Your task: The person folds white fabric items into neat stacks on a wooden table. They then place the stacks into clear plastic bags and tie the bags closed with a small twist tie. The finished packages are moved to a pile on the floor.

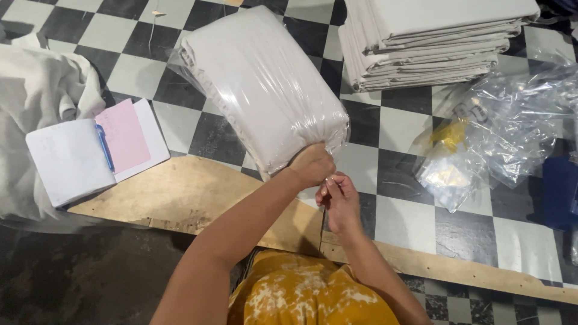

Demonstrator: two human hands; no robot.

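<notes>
- Hands meet at the gathered mouth of a clear plastic bag of folded white cloth (265,84), which lies tilted on the checkered floor (409,222).
- Left hand (311,165) is fisted, its grip clamped on the bunched bag neck.
- Right hand (340,198) sits just beside it, fingertips pinched together on the plastic end.
- Wooden board (186,192) lies beneath the arms.
- Open notebook (78,156) with a blue pen (105,147) lies to the left.
- Empty clear bags (494,132) lie to the right.
- Stack of folded white cloth (433,42) rests farther off.

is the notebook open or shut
Open: the notebook lies flat with two pages showing, a blue pen along its middle and a pink sheet on the right page.
</notes>
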